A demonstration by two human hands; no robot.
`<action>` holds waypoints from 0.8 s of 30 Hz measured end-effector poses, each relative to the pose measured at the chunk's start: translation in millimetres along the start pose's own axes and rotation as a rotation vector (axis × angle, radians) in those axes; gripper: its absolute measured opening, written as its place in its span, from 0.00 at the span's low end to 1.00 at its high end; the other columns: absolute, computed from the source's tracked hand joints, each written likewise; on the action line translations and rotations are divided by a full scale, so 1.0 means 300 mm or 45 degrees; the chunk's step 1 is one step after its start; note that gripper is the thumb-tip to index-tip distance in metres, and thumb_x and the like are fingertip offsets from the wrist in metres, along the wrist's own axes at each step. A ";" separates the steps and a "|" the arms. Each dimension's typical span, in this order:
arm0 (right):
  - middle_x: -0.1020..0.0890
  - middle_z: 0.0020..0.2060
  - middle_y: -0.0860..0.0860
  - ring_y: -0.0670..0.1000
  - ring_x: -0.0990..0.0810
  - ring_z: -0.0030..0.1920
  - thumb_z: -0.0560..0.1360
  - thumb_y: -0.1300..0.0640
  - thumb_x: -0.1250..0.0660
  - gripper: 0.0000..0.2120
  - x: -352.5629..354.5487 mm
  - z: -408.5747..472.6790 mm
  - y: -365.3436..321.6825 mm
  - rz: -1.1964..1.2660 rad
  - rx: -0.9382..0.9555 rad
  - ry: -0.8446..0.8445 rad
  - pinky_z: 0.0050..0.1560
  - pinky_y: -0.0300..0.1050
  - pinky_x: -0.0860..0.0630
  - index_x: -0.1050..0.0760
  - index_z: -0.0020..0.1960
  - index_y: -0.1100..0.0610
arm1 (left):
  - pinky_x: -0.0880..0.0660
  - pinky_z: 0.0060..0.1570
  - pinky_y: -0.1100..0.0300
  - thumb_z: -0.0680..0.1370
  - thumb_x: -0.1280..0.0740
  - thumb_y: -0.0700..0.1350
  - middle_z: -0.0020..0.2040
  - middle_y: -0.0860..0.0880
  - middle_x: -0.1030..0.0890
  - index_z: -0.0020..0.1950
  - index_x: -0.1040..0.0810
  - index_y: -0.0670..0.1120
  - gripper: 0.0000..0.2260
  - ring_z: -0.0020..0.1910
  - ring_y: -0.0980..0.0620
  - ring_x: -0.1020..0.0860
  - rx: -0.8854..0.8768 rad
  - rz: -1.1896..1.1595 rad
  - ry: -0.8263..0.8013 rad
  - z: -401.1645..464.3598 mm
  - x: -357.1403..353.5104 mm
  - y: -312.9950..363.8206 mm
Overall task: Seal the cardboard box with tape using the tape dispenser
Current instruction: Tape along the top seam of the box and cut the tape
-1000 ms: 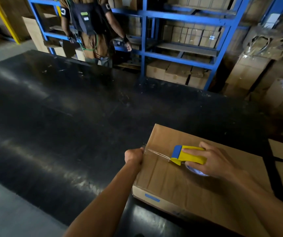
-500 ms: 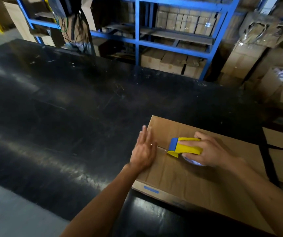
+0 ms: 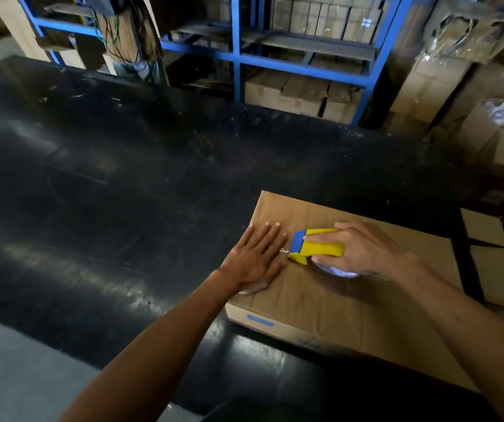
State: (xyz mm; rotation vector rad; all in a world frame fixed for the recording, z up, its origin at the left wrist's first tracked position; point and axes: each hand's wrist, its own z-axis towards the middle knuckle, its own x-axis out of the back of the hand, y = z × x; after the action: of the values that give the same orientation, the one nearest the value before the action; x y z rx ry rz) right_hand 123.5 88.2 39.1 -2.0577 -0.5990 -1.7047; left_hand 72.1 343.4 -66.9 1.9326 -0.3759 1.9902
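Pictured mid-seal: cardboard box [image 3: 351,303] lying flat at the near right of a scuffed black table [image 3: 122,178], its far-left end under both bare hands. Left hand [image 3: 256,257] spread flat, fingers apart, palm down on the box top at that end, apparently pinning the start of the strip. Right hand [image 3: 363,251] clamped around the yellow-and-blue tape dispenser [image 3: 314,246], blue blade end pointing at the left hand and just beside its fingertips. Between the 2, a short glinting thread of clear tape [image 3: 281,250], too thin to say how much was stuck down.

Judged the opening step: tape anchored at 1 end, the run along the top seam not yet made. Next move likely called for drawing the dispenser back along the seam toward the right wrist, roll kept pressed low, with the left hand holding the anchored end firm; slack or a skewed line risked wrinkles or a missed seam.

Table glossy, scratched, bare apart from the box. Beyond it, blue steel shelving [image 3: 238,56] stacked with cartons [image 3: 299,92]; more piled boxes at right, 1 open carton [image 3: 494,141] showing white wrapping. Grey concrete floor [image 3: 16,376] at near left.
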 end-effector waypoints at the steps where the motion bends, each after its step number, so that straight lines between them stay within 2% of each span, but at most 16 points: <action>1: 0.22 0.57 0.52 0.54 0.24 0.61 0.70 0.27 0.40 0.26 0.004 -0.002 0.000 0.006 0.008 -0.011 0.55 0.47 0.27 0.35 0.68 0.28 | 0.53 0.77 0.44 0.83 0.56 0.60 0.81 0.46 0.49 0.81 0.49 0.48 0.29 0.80 0.46 0.53 -0.001 0.010 -0.017 -0.002 0.006 0.000; 6: 0.22 0.55 0.51 0.54 0.24 0.59 0.70 0.26 0.42 0.27 0.018 -0.029 0.027 -0.014 0.043 -0.053 0.53 0.47 0.27 0.35 0.68 0.29 | 0.58 0.78 0.46 0.81 0.64 0.64 0.81 0.49 0.59 0.81 0.60 0.51 0.31 0.79 0.49 0.61 0.025 0.014 -0.107 -0.005 0.031 -0.006; 9: 0.21 0.54 0.49 0.52 0.24 0.57 0.70 0.26 0.42 0.27 0.025 -0.146 0.160 -0.060 0.041 -0.113 0.51 0.44 0.29 0.35 0.68 0.29 | 0.59 0.78 0.46 0.80 0.66 0.65 0.81 0.50 0.61 0.80 0.63 0.53 0.31 0.79 0.50 0.63 0.014 -0.007 -0.154 -0.002 0.043 -0.010; 12: 0.22 0.59 0.49 0.52 0.25 0.60 0.69 0.24 0.44 0.29 0.009 -0.275 0.294 -0.057 -0.053 -0.181 0.56 0.45 0.29 0.36 0.68 0.28 | 0.60 0.77 0.46 0.80 0.66 0.65 0.81 0.49 0.63 0.80 0.64 0.52 0.31 0.78 0.49 0.65 -0.007 0.013 -0.194 0.011 0.054 0.004; 14: 0.23 0.61 0.50 0.53 0.26 0.63 0.67 0.22 0.47 0.31 -0.001 -0.300 0.314 -0.049 -0.066 -0.183 0.59 0.48 0.29 0.37 0.68 0.27 | 0.60 0.77 0.45 0.80 0.66 0.64 0.81 0.45 0.62 0.80 0.63 0.48 0.33 0.79 0.46 0.63 0.028 0.078 -0.241 0.028 0.061 0.036; 16: 0.22 0.60 0.51 0.53 0.26 0.63 0.69 0.24 0.44 0.28 0.009 -0.289 0.308 -0.083 -0.043 -0.164 0.57 0.48 0.28 0.35 0.68 0.28 | 0.60 0.77 0.44 0.78 0.65 0.64 0.80 0.40 0.59 0.81 0.59 0.42 0.37 0.79 0.42 0.61 0.086 0.097 -0.260 0.048 0.074 0.112; 19: 0.21 0.53 0.48 0.51 0.24 0.58 0.70 0.26 0.42 0.26 0.018 -0.275 0.312 -0.123 0.009 -0.129 0.47 0.44 0.28 0.32 0.66 0.29 | 0.55 0.77 0.44 0.79 0.57 0.65 0.80 0.37 0.50 0.80 0.49 0.38 0.39 0.79 0.39 0.52 -0.007 -0.013 -0.190 0.100 0.037 0.325; 21: 0.22 0.49 0.48 0.52 0.23 0.55 0.68 0.26 0.41 0.26 0.005 -0.278 0.319 -0.093 0.018 -0.117 0.48 0.45 0.26 0.31 0.65 0.30 | 0.50 0.75 0.42 0.78 0.52 0.66 0.78 0.35 0.43 0.77 0.40 0.35 0.40 0.78 0.38 0.45 -0.017 -0.075 -0.149 0.138 -0.014 0.471; 23: 0.23 0.48 0.48 0.53 0.24 0.56 0.68 0.26 0.40 0.27 -0.012 -0.285 0.316 -0.033 0.005 -0.133 0.51 0.47 0.26 0.32 0.66 0.30 | 0.48 0.75 0.41 0.78 0.53 0.69 0.78 0.34 0.41 0.76 0.39 0.33 0.43 0.78 0.36 0.44 0.042 -0.125 -0.168 0.152 -0.031 0.550; 24: 0.23 0.47 0.48 0.52 0.23 0.55 0.68 0.26 0.40 0.28 -0.015 -0.286 0.314 -0.041 0.008 -0.114 0.50 0.46 0.27 0.32 0.67 0.30 | 0.49 0.76 0.41 0.78 0.57 0.69 0.78 0.34 0.43 0.77 0.41 0.34 0.44 0.78 0.37 0.46 0.055 -0.120 -0.169 0.154 -0.029 0.559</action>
State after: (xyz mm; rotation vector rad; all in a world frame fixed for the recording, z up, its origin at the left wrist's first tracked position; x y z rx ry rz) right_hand 106.0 -37.9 46.6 -2.1396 -0.6679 -1.6330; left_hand 43.9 171.6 -66.1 2.0753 -0.2718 1.8319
